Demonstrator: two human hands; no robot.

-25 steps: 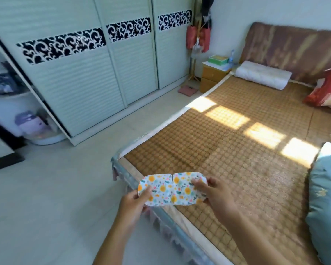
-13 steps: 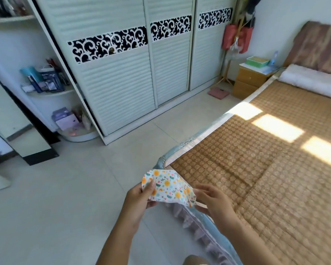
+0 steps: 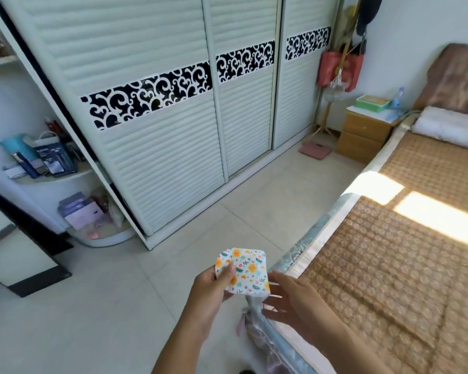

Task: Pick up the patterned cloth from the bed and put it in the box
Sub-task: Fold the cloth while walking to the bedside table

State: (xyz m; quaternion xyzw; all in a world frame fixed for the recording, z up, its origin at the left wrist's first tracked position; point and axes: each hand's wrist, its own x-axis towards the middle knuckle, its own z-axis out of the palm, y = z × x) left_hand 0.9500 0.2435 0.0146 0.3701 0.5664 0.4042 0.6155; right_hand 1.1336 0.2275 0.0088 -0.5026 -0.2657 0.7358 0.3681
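Observation:
The patterned cloth [image 3: 247, 271] is a small white square with orange flowers, folded in half and held up over the floor just off the bed's corner. My left hand [image 3: 214, 284] pinches its left edge between thumb and fingers. My right hand [image 3: 289, 300] is beside the cloth's right edge with fingers spread, and it does not grip the cloth. The bed [image 3: 403, 265] with its woven brown mat lies to the right. No box is in view.
A white sliding wardrobe [image 3: 173, 130] fills the far side. Corner shelves [image 3: 46, 168] with boxes and bags stand at the left. A wooden nightstand [image 3: 362, 136] and a pink scale [image 3: 315, 151] sit by the bed's head. Pale floor tiles [image 3: 106, 306] stretch ahead.
The cloth went from spread between both hands to folded in half, held by my left hand alone. My right hand let go. My view turned left, away from the bed.

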